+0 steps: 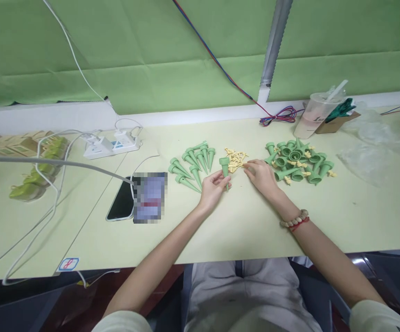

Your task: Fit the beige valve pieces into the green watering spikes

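My left hand (213, 186) is closed round a green plastic cone spike (225, 169), held upright with its wide end up. My right hand (260, 174) reaches into a small heap of pale yellow plastic pieces (235, 157), fingertips pinched at its right edge; what they hold is too small to make out. Left of the hands lies a row of several green cones (193, 165) with points towards me. To the right sits a pile of green cones with yellow pieces fitted (298, 161).
A phone (122, 202) on a charging cable lies at the left, with a white power strip (111, 144) behind it. A plastic drink cup (315, 113), a cardboard box (336, 121) and clear plastic bags (369, 147) are at the back right. Green-yellow boxes (37, 173) stand far left.
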A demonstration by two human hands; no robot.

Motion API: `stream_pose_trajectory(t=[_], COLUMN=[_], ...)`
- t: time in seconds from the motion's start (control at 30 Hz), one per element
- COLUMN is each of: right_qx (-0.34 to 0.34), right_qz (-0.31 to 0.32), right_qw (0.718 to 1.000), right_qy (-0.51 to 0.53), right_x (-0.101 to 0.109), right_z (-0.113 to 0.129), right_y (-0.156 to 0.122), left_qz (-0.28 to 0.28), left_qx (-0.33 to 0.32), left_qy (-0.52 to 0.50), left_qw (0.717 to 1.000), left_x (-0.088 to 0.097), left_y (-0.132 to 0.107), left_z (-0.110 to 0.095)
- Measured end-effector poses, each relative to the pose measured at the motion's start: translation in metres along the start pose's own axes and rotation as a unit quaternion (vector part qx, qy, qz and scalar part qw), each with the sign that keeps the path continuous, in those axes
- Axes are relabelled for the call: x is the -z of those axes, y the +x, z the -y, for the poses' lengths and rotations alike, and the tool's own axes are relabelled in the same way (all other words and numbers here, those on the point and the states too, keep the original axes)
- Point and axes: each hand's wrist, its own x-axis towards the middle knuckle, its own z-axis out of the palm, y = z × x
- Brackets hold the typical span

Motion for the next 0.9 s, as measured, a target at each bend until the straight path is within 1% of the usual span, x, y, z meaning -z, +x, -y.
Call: stream_pose_trajectory(t=[0.07,0.1,0.17,0.2,0.23,0.3,0.37,0.43,0.5,0.57,0.67,0.77,0.83,0.9], right_qx=[-0.028,-0.046,-0.082,-0.096,-0.108,-0.131,-0.158,-0.182,-0.197,-0.199,-0.182,-0.149,-0.109,-0.059], right_qz=[-0.024,-0.022,0.02,0.047,0.071,0.095,0.103,0.106,0.103,0.091,0.066,0.067,0.065,0.039], right_qw=[0.993,0.981,0.939,0.917,0.898,0.875,0.858,0.848,0.848,0.856,0.874,0.89,0.915,0.953], right_qy=[0.111,0.187,0.333,0.384,0.42,0.457,0.477,0.486,0.481,0.468,0.445,0.426,0.384,0.295], right_x=[0.004,0.006,0.009,0.01,0.011,0.012,0.011,0.009,0.007,0.003,-0.001,-0.001,0.002,0.005], right_z=[0.008,0.013,0.022,0.026,0.03,0.034,0.034,0.033,0.031,0.031,0.031,0.031,0.027,0.019], right_y=[0.001,0.001,0.002,0.002,0.002,0.001,0.0,0.0,-0.001,-0.001,-0.003,-0.002,-0.002,-0.001], left_qz=[-0.003,-0.003,0.0,0.003,0.007,0.016,0.024,0.027,0.03,0.033,0.038,0.031,0.022,0.005], left_qx=[0.008,0.007,0.003,0.0,-0.004,-0.013,-0.017,-0.015,-0.004,0.017,0.043,0.04,0.03,0.018], left_qy=[-0.009,-0.01,-0.012,-0.015,-0.017,-0.017,-0.009,0.001,0.004,0.005,0.012,0.004,-0.008,-0.013], left_qw=[1.0,1.0,1.0,1.0,1.0,1.0,1.0,1.0,1.0,0.999,0.998,0.999,0.999,1.0], left_x=[0.0,0.0,0.001,0.001,0.001,0.002,0.002,0.002,0.002,0.002,0.001,-0.001,-0.003,-0.004], left_y=[0.0,0.0,0.001,0.001,0.001,0.001,0.001,0.0,-0.001,-0.002,-0.003,-0.003,-0.002,-0.001], left_z=[-0.001,-0.001,-0.001,-0.001,0.0,0.001,0.003,0.005,0.006,0.006,0.006,0.006,0.006,0.005])
